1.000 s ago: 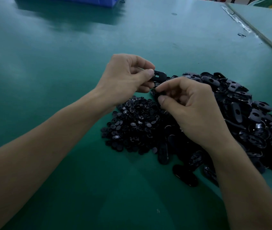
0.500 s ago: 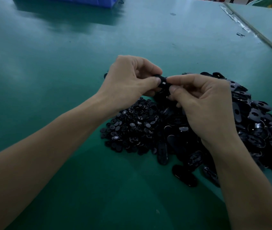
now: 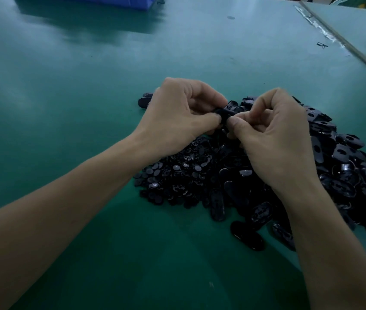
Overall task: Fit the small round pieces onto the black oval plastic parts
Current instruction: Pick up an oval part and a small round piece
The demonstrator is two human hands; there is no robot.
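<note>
Pinching one black oval part between them above the small round pieces, the left hand and right hand probably seat an unseen piece; skewed pressure could flick it into the heap.

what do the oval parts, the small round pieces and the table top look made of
Oval parts: black moulded plastic, glossy; the nearest ones carry sharp highlights.
Small round pieces: likely plastic too, duller, some faces greyish; too small to be sure.
Table top: green mat, perhaps rubber or vinyl, with a soft sheen.
</note>
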